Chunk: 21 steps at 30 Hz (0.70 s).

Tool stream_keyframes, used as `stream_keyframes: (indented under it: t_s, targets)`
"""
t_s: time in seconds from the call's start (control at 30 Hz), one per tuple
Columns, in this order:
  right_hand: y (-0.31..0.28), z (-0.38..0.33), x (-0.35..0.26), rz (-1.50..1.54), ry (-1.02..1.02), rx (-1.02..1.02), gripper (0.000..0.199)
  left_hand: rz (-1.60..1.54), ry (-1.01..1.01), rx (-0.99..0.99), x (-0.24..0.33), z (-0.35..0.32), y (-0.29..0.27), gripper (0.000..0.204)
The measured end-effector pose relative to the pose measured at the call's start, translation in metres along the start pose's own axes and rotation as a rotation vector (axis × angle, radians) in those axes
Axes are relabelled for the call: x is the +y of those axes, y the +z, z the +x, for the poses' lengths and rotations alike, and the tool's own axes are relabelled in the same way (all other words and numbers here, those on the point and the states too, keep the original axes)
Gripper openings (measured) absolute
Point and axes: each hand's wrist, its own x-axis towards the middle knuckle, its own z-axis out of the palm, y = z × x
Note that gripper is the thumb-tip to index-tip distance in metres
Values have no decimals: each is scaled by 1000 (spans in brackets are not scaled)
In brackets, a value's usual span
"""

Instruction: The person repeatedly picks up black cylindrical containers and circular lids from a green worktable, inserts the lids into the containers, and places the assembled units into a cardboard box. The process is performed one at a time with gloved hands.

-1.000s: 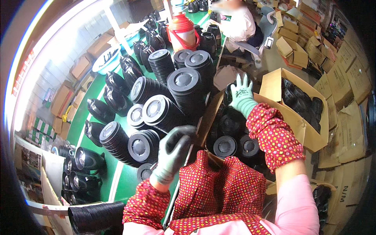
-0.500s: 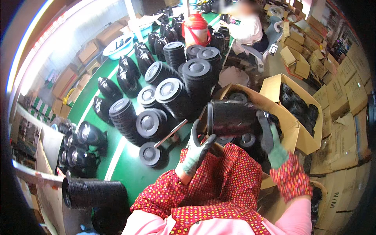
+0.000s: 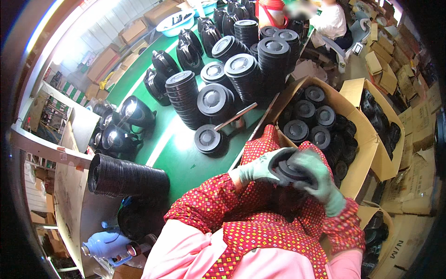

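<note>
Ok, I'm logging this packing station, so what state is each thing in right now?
Round black plastic lid: gripped by both gloved hands over the lap.
Left hand: closed on the lid's left edge.
Right hand: closed over its right side.
Brown cardboard box: open, partly filled with black lids.
Stacks of black lids: upright on the green table.

Green table (image 3: 186,158), black lid stacks (image 3: 274,56), cardboard boxes (image 3: 367,135), perhaps a blue flask (image 3: 104,245)

matt black plastic lid (image 3: 289,168); knitted cloth gloves (image 3: 320,179).
</note>
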Motion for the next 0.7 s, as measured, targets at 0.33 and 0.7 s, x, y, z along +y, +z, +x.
stream_keyframes:
  t_s: [0.33,0.7]
  targets:
    - [55,18,-3,-247,390,218,33,1333,-711,380,-39,-41,-135,76]
    - [16,1,6,99,474,142,33,1445,-557,238,-49,-32,-156,49]
